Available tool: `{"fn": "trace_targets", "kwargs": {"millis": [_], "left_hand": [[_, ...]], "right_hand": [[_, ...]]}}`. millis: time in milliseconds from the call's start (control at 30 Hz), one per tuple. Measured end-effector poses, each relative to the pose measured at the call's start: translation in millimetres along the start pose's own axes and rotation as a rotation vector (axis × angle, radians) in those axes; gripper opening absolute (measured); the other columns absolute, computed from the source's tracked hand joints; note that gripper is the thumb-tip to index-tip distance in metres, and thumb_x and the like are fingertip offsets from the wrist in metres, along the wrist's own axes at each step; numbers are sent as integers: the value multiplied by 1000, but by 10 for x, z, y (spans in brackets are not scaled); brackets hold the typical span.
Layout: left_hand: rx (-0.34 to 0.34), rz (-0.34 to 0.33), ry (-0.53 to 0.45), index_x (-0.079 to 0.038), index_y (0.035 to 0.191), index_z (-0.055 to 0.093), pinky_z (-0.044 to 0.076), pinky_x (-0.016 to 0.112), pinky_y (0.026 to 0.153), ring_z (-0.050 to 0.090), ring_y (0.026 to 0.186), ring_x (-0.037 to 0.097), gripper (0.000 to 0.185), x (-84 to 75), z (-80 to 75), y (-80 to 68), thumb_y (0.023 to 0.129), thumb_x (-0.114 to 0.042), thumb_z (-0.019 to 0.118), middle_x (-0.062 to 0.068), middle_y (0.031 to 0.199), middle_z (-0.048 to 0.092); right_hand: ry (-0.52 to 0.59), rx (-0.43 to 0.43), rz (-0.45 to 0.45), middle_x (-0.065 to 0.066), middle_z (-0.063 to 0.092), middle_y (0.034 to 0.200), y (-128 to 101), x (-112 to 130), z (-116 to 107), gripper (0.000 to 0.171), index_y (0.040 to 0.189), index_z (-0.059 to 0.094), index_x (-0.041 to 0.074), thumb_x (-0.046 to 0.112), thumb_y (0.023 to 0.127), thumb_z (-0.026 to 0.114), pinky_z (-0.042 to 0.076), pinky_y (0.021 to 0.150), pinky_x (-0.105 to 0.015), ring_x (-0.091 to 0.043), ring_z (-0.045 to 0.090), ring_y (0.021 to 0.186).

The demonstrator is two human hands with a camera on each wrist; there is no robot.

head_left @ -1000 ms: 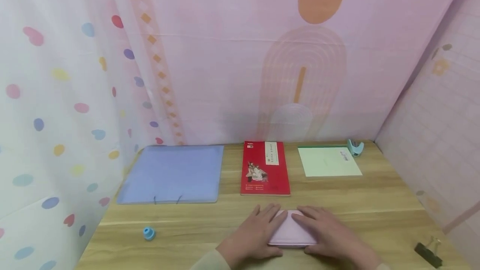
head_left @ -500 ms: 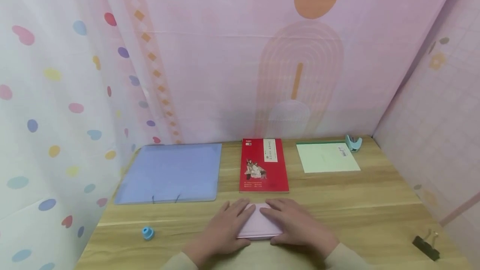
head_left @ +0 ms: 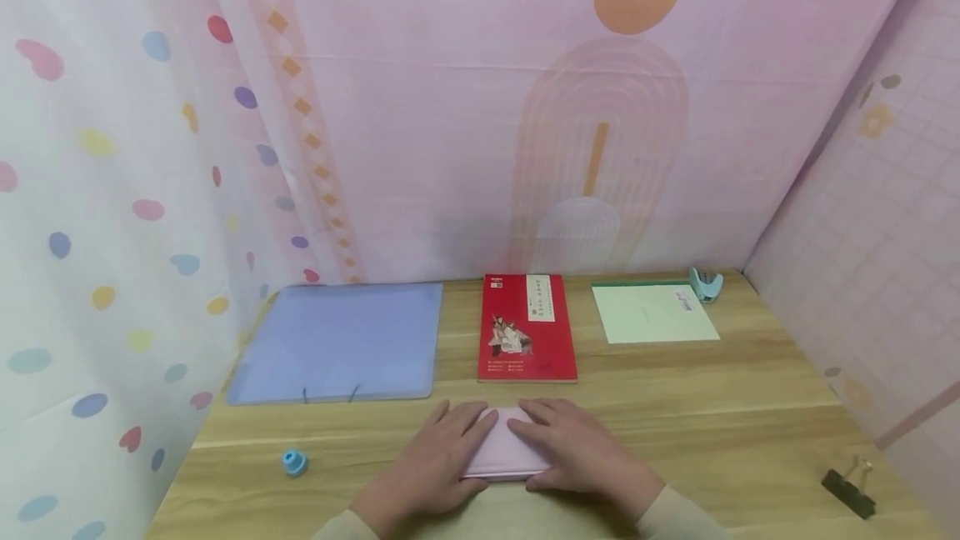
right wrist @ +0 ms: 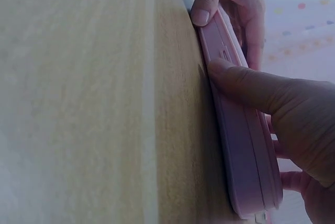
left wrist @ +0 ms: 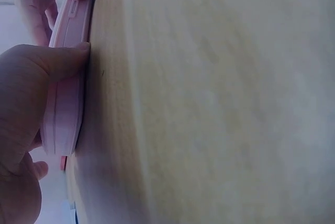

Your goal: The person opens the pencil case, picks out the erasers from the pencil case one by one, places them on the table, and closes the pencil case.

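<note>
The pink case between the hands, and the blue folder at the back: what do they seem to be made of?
Pink case: probably moulded plastic with a satin finish; the walls look smooth, with a neat seam, though a coated covering is possible.
Blue folder: likely thin plastic, fairly matte; it lies flat, evenly coloured and straight-edged.

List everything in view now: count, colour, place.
Table: 1, brown wood, beneath the objects
Case: 1, pink, near centre
Folder: 1, blue, far left
Book: 1, red, far centre
Notebook: 1, pale green, far right
Gadget, type unclear: 1, teal, at notebook's far right corner
Binder clip: 1, black, near right
Small piece: 1, blue, near left
Cloth hangings: count unclear, white and pink, around the table
Sleeves: 2, pale, at wrists
Left hand: 1, gripping the case's left side
Right hand: 1, gripping the case's right side
</note>
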State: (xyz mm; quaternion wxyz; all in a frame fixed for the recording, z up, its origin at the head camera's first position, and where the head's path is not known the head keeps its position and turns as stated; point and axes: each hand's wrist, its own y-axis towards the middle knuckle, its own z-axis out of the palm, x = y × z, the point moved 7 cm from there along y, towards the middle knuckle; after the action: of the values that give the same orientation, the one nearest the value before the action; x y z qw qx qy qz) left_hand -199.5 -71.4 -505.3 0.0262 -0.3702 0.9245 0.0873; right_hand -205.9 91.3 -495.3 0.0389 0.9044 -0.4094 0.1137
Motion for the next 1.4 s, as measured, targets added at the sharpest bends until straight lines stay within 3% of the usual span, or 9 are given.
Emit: {"fn": "trace_targets", "kwargs": {"millis": [267,467,700,900,1033,1200,1400], "left_hand": [[-43,38,50,-11,150,31,21,54,114,33,137,25,82,-20,16,-24,87,-55,61,11,148,39],[-34,34,18,-12,151,29,21,44,116,32,138,24,85,10,21,-6,86,-54,63,9,149,38],[-55,11,-13,-14,151,32,25,51,114,29,140,27,89,64,-41,-72,83,-63,62,9,152,34],[-93,-11,-48,-18,150,34,24,59,111,26,141,30,83,112,-171,-261,85,-63,59,9,154,32],[-38,-38,-68,-25,151,31,23,58,112,23,143,27,72,155,-161,-327,91,-60,51,4,156,28],[0,-63,-71,-29,150,32,23,56,113,22,144,23,60,187,-110,-361,98,-56,40,0,156,28],[-40,-49,-44,-28,149,36,25,57,112,26,142,24,54,163,-122,-336,101,-51,36,0,154,33]], "right_hand": [[-33,9,-37,-1,40,150,-12,10,-4,79,146,39,34,64,78,66,41,103,-52,-26,39,134],[26,-1,-51,0,41,149,-21,-6,-57,74,145,43,32,63,80,64,39,105,-53,-24,39,135],[31,-26,-57,4,37,152,-109,-90,-62,75,147,38,32,67,83,56,29,110,-56,-22,30,141],[10,-124,-68,5,44,147,-461,-277,-196,65,142,49,26,57,86,62,31,109,-56,-18,37,137],[-10,-156,-84,8,49,142,-662,-354,-212,56,137,54,27,50,87,66,38,105,-53,-15,45,131],[-27,-249,-121,11,54,137,-741,-380,-212,47,133,58,30,43,88,68,46,100,-45,-10,51,125],[-38,-410,-218,7,61,129,-778,-326,-306,42,127,64,24,29,86,73,52,93,-41,-12,57,117]]}}
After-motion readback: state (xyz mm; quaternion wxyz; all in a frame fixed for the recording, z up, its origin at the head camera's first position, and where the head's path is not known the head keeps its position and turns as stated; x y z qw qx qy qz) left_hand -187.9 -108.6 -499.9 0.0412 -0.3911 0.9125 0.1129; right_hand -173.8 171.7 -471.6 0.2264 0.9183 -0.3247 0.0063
